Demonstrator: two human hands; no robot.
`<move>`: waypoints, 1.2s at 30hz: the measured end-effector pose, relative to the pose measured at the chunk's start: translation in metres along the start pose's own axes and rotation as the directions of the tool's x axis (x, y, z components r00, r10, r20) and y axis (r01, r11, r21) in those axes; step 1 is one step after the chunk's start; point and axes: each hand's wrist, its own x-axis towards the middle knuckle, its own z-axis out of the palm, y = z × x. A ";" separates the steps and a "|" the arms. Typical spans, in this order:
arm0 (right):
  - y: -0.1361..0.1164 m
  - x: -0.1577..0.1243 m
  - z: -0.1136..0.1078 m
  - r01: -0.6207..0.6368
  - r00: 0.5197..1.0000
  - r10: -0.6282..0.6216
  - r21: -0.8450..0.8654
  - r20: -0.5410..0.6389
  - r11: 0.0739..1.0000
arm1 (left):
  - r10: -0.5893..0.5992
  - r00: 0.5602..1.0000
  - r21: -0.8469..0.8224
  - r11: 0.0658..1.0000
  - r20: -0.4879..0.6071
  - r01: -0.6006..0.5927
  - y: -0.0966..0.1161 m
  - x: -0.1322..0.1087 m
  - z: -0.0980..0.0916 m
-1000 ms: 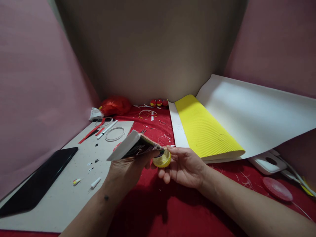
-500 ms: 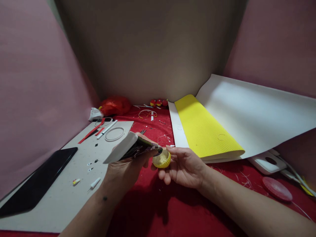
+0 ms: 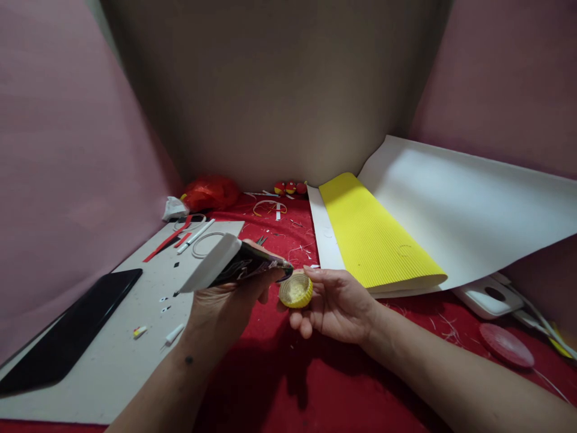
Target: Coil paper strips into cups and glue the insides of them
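On my remote feed, a red cloth (image 3: 256, 388) covers the work surface. A white sheet (image 3: 455, 204) curls up at the right; a pale board (image 3: 115, 355) lies at the left. A yellow corrugated sheet (image 3: 374, 234) lies by the white sheet, and a black slab (image 3: 76, 328) rests on the board — both presumably set aside to leave the centre free.

The left hand (image 3: 228, 310) has its fingers closed around a dark tube (image 3: 247, 264), its flat pale end raised; I judge this tilt directs the narrow tip down toward the cup. The right hand (image 3: 340, 307) pinches a small yellow ridged cup (image 3: 308, 297) by its edge, thumb above and fingers loosely curled below, mouth facing up and toward me, likely so its inside can be seen. The cup is between the hands, above the cloth. Small eye-shaped pieces (image 3: 164, 299) lie on the board.

Compared with half a second ago, the tube is shifted leftward and its tip covers less of the cup — more of the inside shows. The right hand is nearly unchanged. I cannot tell whether tip and rim touch.
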 end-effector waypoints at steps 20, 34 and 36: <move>0.000 0.000 0.001 0.001 1.000 -0.002 -0.048 -0.020 0.999 | -0.010 0.993 -0.052 0.999 0.118 0.016 -0.004 -0.003 0.003; 0.000 0.000 0.003 -0.008 1.000 0.008 -0.023 -0.020 1.000 | 0.028 0.999 0.011 1.000 0.031 -0.028 0.002 -0.001 0.000; 0.000 0.000 0.002 -0.005 1.000 0.004 -0.021 -0.019 1.000 | 0.028 0.999 0.012 1.000 0.019 -0.028 0.001 0.000 0.000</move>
